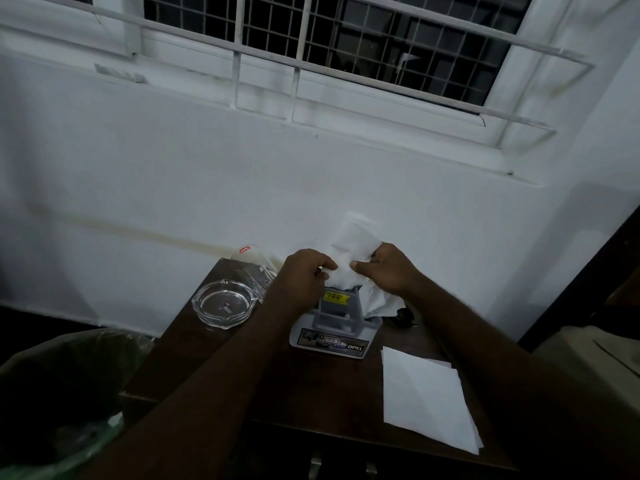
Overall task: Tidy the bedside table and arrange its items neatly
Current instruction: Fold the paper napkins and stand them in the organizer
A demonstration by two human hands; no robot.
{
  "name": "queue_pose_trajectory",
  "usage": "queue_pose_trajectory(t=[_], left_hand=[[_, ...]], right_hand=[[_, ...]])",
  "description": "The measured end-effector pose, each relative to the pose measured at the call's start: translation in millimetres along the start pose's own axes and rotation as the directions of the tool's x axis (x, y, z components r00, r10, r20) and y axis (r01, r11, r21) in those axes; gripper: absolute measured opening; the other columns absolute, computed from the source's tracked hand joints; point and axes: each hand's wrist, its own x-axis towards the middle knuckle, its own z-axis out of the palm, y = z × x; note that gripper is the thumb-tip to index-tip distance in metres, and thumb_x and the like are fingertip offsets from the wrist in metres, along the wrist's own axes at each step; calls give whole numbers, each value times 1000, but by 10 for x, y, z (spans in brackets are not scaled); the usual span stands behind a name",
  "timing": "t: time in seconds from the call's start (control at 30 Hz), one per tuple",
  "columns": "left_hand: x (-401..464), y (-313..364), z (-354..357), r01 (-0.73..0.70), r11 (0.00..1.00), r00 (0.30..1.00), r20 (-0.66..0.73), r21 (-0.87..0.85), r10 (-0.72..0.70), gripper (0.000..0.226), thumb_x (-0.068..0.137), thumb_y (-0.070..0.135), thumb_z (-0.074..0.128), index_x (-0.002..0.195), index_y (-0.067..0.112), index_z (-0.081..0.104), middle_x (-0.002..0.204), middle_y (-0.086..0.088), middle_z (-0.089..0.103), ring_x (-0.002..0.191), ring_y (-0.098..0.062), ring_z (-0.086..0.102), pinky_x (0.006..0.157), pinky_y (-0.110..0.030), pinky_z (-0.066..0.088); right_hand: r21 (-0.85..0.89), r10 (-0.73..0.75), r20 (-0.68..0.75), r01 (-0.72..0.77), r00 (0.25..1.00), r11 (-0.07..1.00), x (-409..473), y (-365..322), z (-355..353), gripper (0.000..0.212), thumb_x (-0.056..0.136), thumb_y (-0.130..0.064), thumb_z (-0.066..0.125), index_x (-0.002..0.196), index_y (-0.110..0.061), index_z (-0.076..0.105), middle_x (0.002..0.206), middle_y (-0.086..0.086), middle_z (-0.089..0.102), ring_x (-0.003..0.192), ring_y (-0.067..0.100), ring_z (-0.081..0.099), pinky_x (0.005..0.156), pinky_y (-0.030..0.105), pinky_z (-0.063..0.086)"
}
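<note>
A grey napkin holder with a yellow label and an "OPEL" sticker on its base stands on the dark wooden bedside table. White tissues stick up out of it. My left hand pinches the bunch from the left, and my right hand grips it from the right, both just above the holder. More crumpled tissue hangs below my right wrist. A flat folded white tissue lies on the table's right front part.
A clear glass ashtray sits at the table's left rear, with a clear drinking glass bearing a red label behind it. A bin lined with a green bag stands left of the table. A small dark object lies behind my right arm.
</note>
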Motion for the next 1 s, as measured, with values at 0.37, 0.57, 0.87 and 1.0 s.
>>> queue_pose_trajectory(t=[0.37, 0.57, 0.87, 1.0], left_hand=[[-3, 18, 25, 54, 998, 994, 91, 27, -56, 26, 82, -6, 61, 102, 7, 72, 111, -10, 63, 95, -22, 62, 87, -25, 46], [-26, 87, -17, 87, 964, 992, 63, 250, -106, 18, 75, 11, 63, 83, 19, 76, 96, 0, 72, 95, -25, 65, 85, -40, 52], [-56, 62, -65, 176, 981, 981, 68, 85, -182, 31, 64, 30, 49, 83, 24, 72, 99, 3, 68, 95, -20, 63, 84, -37, 52], [-35, 24, -93, 187, 980, 979, 74, 67, -191, 30, 67, 26, 51, 88, 24, 73, 88, 8, 62, 84, -15, 59, 80, -34, 52]], right_hand=[[-134, 8, -79, -19, 997, 991, -17, 155, 43, 30, 88, -25, 66, 111, -5, 66, 105, 9, 71, 98, 23, 64, 81, 32, 50], [-79, -23, 7, 24, 1000, 997, -72, 150, 34, 20, 87, -19, 69, 105, -11, 70, 97, 6, 73, 92, 20, 66, 78, 32, 49], [-206, -28, 134, 55, 991, 977, -52, -11, 169, 19, 83, -20, 74, 93, -5, 71, 90, 8, 68, 83, 15, 59, 74, 29, 43], [-172, 74, 151, -48, 986, 984, -7, -93, 68, 22, 74, -5, 70, 90, -17, 62, 84, -2, 63, 82, 16, 57, 65, 25, 44]])
